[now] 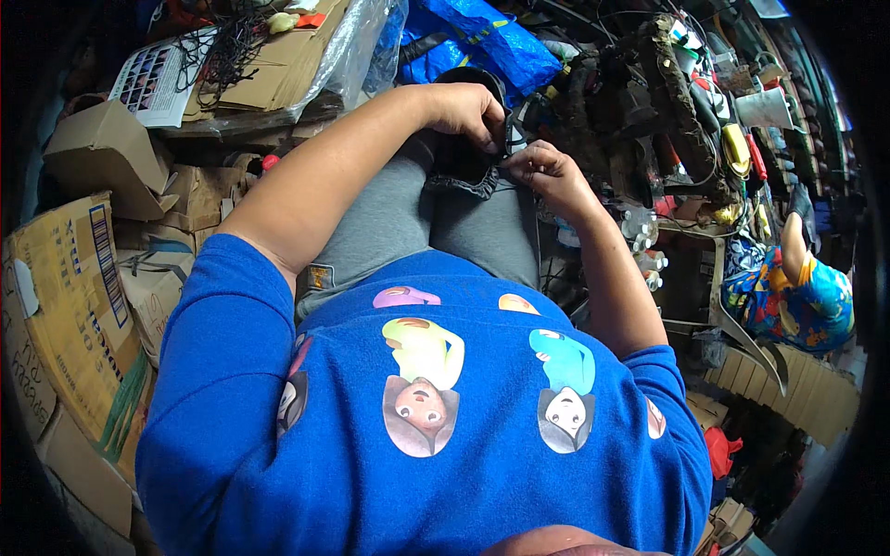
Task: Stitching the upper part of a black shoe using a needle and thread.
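I sit in a blue printed sweatshirt and grey trousers, looking down at my lap. A dark piece of denim-like fabric point(461, 167) with a frayed edge lies across my knees. My left hand point(464, 109) is closed on its upper left part. My right hand point(540, 167) pinches its right edge with thumb and fingers, close beside the left hand. What lies under the fabric is hidden.
Cardboard boxes point(79, 306) are stacked at my left. A blue plastic bag point(501, 42) and a clear plastic sheet point(357, 46) lie ahead. Tools, cables and bottles point(640, 236) crowd the right. Another person in colourful clothes point(797, 287) sits at far right.
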Action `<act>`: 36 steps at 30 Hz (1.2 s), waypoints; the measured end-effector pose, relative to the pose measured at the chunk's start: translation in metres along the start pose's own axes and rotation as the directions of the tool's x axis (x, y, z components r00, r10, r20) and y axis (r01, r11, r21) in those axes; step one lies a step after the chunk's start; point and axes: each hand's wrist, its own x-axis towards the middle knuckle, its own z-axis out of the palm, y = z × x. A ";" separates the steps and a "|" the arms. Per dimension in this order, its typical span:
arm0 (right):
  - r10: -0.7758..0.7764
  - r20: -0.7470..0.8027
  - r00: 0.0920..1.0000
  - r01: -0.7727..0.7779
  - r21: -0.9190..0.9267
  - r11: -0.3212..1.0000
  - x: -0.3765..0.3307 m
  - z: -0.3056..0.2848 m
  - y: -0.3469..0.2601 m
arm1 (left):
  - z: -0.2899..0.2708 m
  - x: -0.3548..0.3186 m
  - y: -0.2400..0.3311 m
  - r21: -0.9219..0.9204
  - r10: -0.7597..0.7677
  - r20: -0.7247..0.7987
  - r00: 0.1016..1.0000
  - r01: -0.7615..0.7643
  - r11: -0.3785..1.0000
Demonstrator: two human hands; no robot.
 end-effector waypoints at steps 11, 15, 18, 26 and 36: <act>-0.111 -0.122 0.986 0.085 -0.195 0.977 -0.005 0.018 -0.019 | -0.003 -0.029 0.009 0.474 0.197 -0.391 0.899 0.013 0.881; -0.138 -0.131 0.982 0.109 -0.207 0.972 -0.016 0.015 -0.030 | -0.077 -0.123 -0.012 0.408 0.108 -0.633 0.767 0.212 0.888; -0.241 -0.105 0.965 0.183 -0.391 0.902 -0.019 0.014 -0.030 | -0.103 -0.208 -0.004 0.200 -0.031 -0.862 0.506 0.397 0.896; -0.319 -0.157 0.935 0.147 -0.646 0.749 -0.036 0.038 -0.032 | 0.038 -0.135 0.016 0.428 0.225 -0.705 0.673 0.150 0.891; -0.010 -0.036 0.999 0.003 -0.201 0.980 -0.021 0.010 -0.022 | 0.058 -0.085 0.009 0.575 0.373 -0.575 0.728 0.034 0.818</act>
